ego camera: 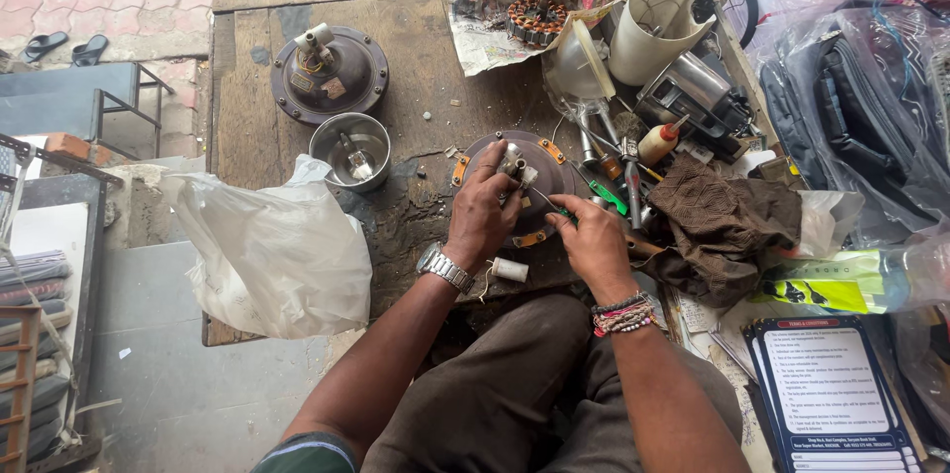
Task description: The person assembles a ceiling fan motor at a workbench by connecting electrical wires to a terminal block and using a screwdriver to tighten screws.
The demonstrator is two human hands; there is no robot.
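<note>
Motor [539, 171] lies on the worktop [247, 127] before the person; left hand [482, 216] pinches its top part, right hand [594, 240] grips a green screwdriver [566, 213] beside it, near a steel cup [349, 148]

Brown motor housing [534, 176] with orange tabs, green-handled screwdriver [562, 213], white plastic bag [277, 255].

Bare forearms here, no sleeves reaching past the elbow. On the left wrist sits a silver metal wristwatch [444, 268] with a linked band. The right wrist carries a stack of beaded bracelets [623, 317], pink, white and dark strands bunched together. Grey-brown trousers [495, 394] cover the legs, creased at the knees, and a dark green striped shirt edge [309, 455] shows at the bottom.
</note>
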